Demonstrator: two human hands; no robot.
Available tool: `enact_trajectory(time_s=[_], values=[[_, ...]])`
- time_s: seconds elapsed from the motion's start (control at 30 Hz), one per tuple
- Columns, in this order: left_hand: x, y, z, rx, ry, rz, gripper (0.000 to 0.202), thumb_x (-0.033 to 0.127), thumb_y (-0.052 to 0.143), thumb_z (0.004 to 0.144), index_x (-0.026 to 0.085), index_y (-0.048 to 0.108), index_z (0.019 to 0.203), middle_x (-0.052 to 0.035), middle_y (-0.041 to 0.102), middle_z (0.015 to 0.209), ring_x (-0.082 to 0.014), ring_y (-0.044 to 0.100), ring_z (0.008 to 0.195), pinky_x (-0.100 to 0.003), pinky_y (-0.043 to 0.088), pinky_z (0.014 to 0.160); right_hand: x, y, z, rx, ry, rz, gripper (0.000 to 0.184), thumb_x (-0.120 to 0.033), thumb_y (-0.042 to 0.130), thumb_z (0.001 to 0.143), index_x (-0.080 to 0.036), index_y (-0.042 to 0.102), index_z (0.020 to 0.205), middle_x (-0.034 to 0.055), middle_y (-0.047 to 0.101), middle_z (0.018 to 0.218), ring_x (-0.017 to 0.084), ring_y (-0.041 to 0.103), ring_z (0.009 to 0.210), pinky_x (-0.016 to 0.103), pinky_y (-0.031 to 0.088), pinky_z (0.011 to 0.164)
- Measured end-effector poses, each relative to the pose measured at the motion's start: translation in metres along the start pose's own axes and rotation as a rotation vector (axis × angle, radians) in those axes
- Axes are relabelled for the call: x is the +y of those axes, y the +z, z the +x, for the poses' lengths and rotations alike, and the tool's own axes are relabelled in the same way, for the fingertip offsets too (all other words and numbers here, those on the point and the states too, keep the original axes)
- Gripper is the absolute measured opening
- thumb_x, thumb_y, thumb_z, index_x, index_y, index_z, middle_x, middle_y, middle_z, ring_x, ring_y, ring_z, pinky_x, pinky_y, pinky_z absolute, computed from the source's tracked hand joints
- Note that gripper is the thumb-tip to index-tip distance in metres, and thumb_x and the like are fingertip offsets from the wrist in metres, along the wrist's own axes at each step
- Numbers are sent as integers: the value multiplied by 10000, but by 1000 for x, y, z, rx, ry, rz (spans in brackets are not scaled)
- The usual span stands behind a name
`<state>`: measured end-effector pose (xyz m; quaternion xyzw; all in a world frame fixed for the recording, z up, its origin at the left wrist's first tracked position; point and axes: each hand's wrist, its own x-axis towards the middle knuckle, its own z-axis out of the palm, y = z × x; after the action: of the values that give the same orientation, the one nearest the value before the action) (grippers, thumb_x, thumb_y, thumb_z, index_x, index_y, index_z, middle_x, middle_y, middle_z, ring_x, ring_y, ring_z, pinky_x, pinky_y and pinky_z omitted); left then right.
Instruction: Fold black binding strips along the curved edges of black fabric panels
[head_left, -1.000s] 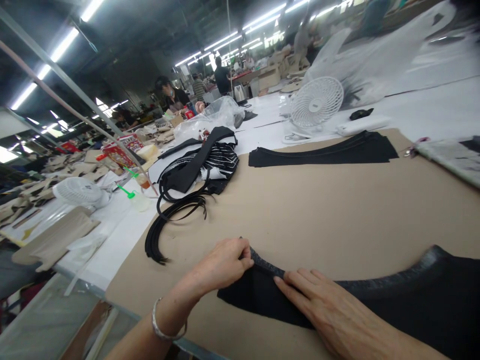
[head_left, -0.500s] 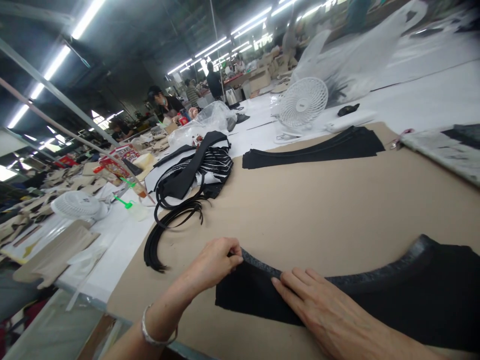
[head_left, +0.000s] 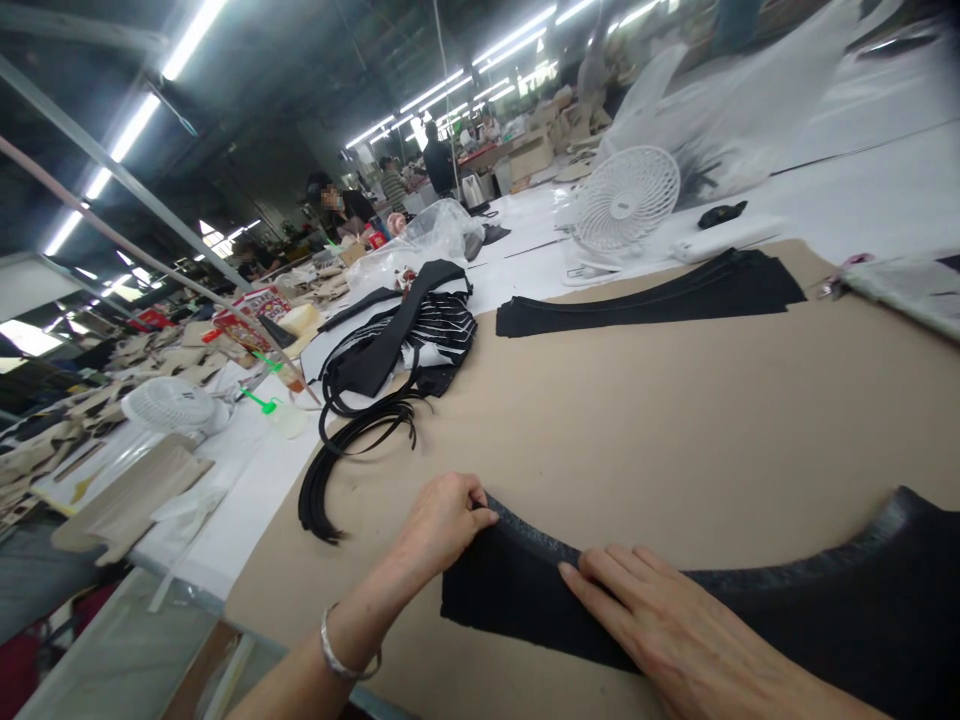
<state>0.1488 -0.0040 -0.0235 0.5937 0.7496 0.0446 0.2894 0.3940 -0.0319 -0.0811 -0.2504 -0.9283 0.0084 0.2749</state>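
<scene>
A black fabric piece [head_left: 540, 610] with a curved upper edge lies in front of me, running off to the right. A shiny, mottled dark strip [head_left: 780, 578] follows that curved edge. At the left end of the edge, my left hand [head_left: 448, 525] pinches the fabric corner between thumb and fingers. My right hand [head_left: 652, 610] rests flat on the fabric, its fingertips on the strip and its thumb stretched toward the left. Part of the fabric is hidden under the right hand and forearm.
Tan sheet [head_left: 675, 430] covers the white table. Black strips [head_left: 322, 490] and a striped bundle [head_left: 442, 325] lie at left. Behind are stacked black pieces [head_left: 652, 300], a white fan [head_left: 626, 198] and plastic bags [head_left: 712, 120]. Green-tipped bottles [head_left: 281, 415] stand further left. People work in the background.
My view has shifted slightly, so most things sit further right in the picture. Both hands keep nearly the same places on the black fabric.
</scene>
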Motion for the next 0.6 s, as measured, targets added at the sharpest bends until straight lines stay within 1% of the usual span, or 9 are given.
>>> enact_trajectory(time_s=[0.1, 0.2, 0.3, 0.4, 0.53, 0.6], values=[[-2, 1, 1, 14, -13, -9, 94, 239, 684, 748, 178, 615, 728, 39, 567, 544, -114, 529, 496, -210, 282, 503, 1, 0, 0, 5, -6, 1, 596, 27, 364, 637, -175, 604, 1144, 59, 666, 1041, 202, 637, 902, 333, 568, 780], [-8, 3, 2, 17, -5, -25, 92, 244, 670, 755, 180, 610, 728, 36, 573, 556, -116, 538, 508, -208, 288, 501, 1, 0, -1, 28, -27, -41, 616, 20, 363, 635, -175, 599, 1170, 56, 664, 1086, 208, 638, 940, 329, 577, 765], [-15, 4, 4, 11, 26, -45, 69, 223, 597, 797, 183, 605, 741, 28, 602, 608, -116, 568, 553, -202, 319, 520, 0, -2, 0, 22, -41, -65, 601, 28, 356, 643, -175, 614, 1145, 42, 674, 1073, 196, 646, 929, 305, 581, 740], [-19, 4, 4, 6, 52, -56, 109, 193, 524, 827, 187, 593, 744, 21, 621, 650, -116, 590, 592, -196, 344, 538, 0, -3, 2, 15, -28, -49, 573, 25, 355, 639, -180, 631, 1098, 31, 686, 1017, 189, 652, 877, 303, 578, 737], [-19, 4, 3, 7, 42, -60, 118, 202, 515, 841, 185, 579, 743, 14, 625, 642, -119, 593, 576, -194, 358, 525, 1, -4, 3, 46, -44, -58, 603, 26, 368, 619, -182, 617, 1128, 35, 680, 1058, 192, 639, 915, 293, 566, 742], [-18, 4, 2, 9, 25, -62, 121, 215, 530, 842, 181, 576, 736, 8, 625, 626, -122, 592, 558, -194, 362, 512, 0, -5, 5, 54, -31, -52, 595, 23, 375, 605, -184, 627, 1103, 37, 688, 1015, 194, 642, 865, 296, 563, 730]])
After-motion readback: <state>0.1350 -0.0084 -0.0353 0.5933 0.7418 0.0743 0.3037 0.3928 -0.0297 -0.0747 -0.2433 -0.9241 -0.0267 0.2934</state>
